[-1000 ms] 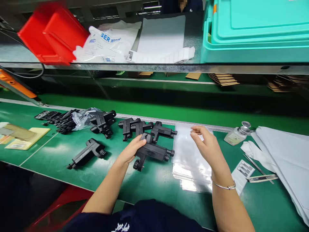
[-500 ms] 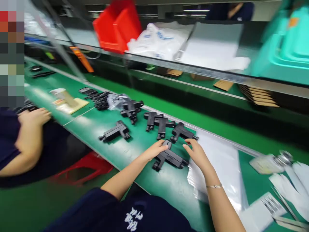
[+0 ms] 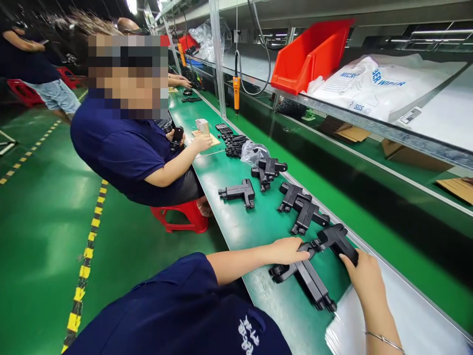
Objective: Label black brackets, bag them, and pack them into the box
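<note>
Floor: I see glossy green floor (image 3: 44,207) with a yellow-black stripe (image 3: 86,256) at far left.
Co-worker: a person in a blue shirt (image 3: 121,153) sits on a red stool (image 3: 181,217).
Bench: the green bench top (image 3: 236,222) carries loose black parts (image 3: 240,191).
My left hand (image 3: 286,250): fingers together, pressing on the nearest black part (image 3: 306,278).
My right hand (image 3: 364,278): curled over that part's far end, beside clear bags (image 3: 399,320).
Shelf: a red bin (image 3: 310,54) sits on it above.

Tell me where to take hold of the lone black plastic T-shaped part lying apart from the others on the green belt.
Grip the black plastic T-shaped part by its long straight bar, coming from above with fingers across the bar's narrow width. It lies flat on the green belt with bare belt all around it. The short stub at its right end looks knobbier, probably a poorer hold.
</note>
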Motion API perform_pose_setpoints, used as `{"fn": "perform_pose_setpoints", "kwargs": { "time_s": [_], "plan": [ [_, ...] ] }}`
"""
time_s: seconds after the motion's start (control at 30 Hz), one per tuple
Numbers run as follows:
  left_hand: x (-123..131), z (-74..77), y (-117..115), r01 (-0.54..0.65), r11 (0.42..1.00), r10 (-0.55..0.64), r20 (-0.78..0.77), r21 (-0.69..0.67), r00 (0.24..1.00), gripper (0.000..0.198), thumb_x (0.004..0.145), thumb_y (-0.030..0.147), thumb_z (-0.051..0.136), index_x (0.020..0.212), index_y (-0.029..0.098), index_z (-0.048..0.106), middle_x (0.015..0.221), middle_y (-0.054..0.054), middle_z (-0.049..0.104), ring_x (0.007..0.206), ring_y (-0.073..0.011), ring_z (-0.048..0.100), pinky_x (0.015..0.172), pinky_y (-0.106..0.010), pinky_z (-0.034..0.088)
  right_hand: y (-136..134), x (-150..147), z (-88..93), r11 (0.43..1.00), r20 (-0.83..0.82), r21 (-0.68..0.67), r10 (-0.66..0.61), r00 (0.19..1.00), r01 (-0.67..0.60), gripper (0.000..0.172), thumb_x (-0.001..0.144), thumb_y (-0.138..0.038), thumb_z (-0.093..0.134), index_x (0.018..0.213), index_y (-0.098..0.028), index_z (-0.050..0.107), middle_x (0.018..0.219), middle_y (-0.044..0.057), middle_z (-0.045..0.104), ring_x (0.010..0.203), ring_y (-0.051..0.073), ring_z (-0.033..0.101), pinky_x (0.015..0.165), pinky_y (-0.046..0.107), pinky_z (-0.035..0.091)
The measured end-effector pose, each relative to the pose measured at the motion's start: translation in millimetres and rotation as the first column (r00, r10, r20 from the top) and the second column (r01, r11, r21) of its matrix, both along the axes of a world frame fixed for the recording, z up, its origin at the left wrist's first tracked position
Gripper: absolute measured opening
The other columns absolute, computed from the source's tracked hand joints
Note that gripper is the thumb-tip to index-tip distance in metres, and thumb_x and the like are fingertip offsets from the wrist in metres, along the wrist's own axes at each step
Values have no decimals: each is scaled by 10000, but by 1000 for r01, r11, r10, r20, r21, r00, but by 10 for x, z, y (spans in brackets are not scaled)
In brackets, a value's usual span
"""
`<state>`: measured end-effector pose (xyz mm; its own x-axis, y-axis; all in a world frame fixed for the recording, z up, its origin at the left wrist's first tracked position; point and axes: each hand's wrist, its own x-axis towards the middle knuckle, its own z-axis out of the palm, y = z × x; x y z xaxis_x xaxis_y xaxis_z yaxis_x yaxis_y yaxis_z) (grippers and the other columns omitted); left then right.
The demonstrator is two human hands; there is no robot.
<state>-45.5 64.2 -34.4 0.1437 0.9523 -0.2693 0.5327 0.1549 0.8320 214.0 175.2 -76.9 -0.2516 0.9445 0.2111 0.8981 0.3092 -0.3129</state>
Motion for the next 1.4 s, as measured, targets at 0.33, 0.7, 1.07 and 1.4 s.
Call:
{"fn": "perform_pose_setpoints", "kwargs": {
  "time_s": [0.33,0.7,1.07,1.4],
  "plan": [
    [-172,179,57,-137,965,117,99,226,988,433,977,363,340,1290,159,558,1317,-157,622,1253,-282,561,1114,-456,396,-653,-54,691,966,-195,256,25,980,27,608,887,-652,493,1137,-108,600,986,198,640,927,361,599,829,528,499],
    [184,579,149,-181,920,-43,550,347,834,658,849,610,594,1336,179,496,1322,-123,627,1253,-304,567,1081,-435,429,-1353,-167,1288,963,-317,269,103,943,-15,549,968,-555,494,1399,-215,484,1371,166,576,1258,328,555,1039,541,447],
    [284,788,233,-132,862,-190,553,489,811,614,872,583,612,1359,217,531,1357,-115,604,1298,-303,539,1109,-428,406,-1424,184,1492,1000,-760,23,8,649,15,227,930,-362,600,1118,-254,668,1005,41,677,879,200,624,778,322,513],
    [312,926,249,-159,836,-204,566,525,799,608,823,586,667,1305,225,584,1266,-98,641,1196,-295,589,1023,-399,469,-1551,168,1628,995,-729,42,-30,684,88,335,991,-474,476,805,-220,589,730,-2,567,687,170,525,634,293,404]
  ]
}}
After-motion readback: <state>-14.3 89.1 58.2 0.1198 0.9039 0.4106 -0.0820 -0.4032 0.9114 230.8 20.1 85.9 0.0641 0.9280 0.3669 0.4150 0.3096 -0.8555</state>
